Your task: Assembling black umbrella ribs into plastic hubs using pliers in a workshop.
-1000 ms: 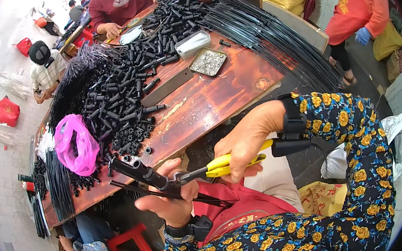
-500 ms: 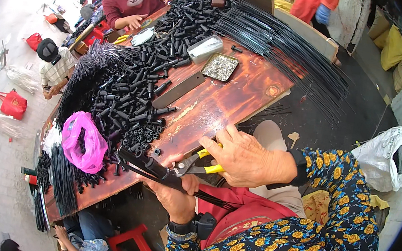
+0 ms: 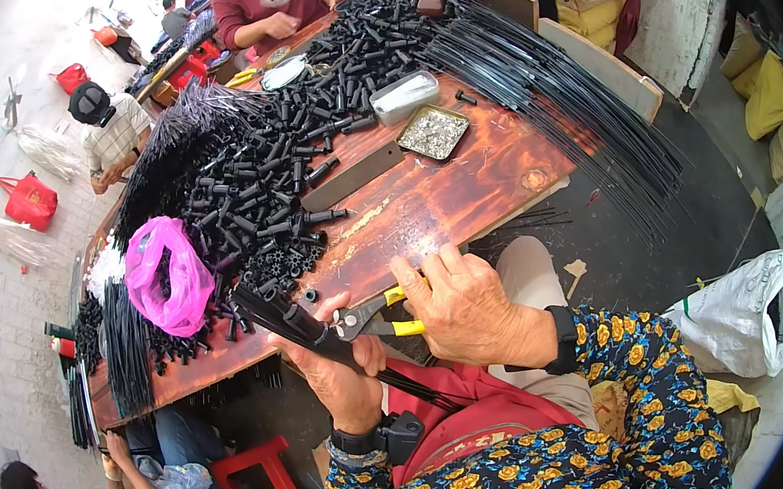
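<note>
Pliers [image 3: 373, 316] in right hand [image 3: 462, 307]

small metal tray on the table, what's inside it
The small rectangular metal tray on the brown wooden table holds a heap of tiny silvery pieces; its bottom is covered, and the pieces are too small to identify.

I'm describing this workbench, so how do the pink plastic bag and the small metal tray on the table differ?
The pink plastic bag is soft, crumpled and bright; the metal tray is rigid, flat, rectangular and grey. The bag lies among black tubes near the table's edge; the tray sits on bare wood, holding small silvery bits. Both rest on the wooden table.
</note>
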Demonstrator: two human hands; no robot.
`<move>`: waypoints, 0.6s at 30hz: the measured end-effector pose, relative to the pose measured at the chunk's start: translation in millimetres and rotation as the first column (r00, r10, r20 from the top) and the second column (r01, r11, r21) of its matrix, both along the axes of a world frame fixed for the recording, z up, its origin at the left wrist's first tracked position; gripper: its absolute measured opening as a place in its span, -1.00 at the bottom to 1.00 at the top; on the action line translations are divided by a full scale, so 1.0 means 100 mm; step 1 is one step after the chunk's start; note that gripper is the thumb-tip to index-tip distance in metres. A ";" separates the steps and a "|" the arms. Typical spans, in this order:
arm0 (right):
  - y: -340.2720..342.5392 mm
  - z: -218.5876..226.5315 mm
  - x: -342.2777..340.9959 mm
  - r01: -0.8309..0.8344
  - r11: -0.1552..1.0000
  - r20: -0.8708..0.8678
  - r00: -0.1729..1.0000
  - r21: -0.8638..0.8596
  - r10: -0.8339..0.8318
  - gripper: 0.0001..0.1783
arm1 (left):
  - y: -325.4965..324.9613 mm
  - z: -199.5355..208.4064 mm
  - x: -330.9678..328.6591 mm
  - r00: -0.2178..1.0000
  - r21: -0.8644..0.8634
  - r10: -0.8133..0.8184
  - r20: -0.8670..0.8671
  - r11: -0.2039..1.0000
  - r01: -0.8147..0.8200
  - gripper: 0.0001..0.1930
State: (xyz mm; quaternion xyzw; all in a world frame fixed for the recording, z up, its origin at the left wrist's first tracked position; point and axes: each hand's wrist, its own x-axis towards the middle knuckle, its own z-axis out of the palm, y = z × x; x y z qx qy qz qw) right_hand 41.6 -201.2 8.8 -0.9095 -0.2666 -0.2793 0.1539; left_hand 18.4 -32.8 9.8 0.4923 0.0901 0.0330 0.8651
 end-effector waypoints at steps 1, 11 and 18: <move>-0.01 0.03 0.03 -0.033 0.999 -0.028 0.999 -0.003 0.033 -0.48 | 0.01 0.00 0.00 1.000 0.014 0.007 0.003 1.000 -0.007 -0.08; -0.06 -0.03 0.23 -0.128 0.986 -0.144 0.979 0.109 0.143 -0.75 | -0.02 0.02 0.03 1.000 0.031 0.026 0.002 0.999 -0.026 -0.08; -0.30 0.24 0.47 -0.050 0.990 -0.560 0.820 0.131 0.116 -0.70 | 0.04 -0.05 0.15 0.998 0.042 0.022 0.053 0.999 -0.025 -0.10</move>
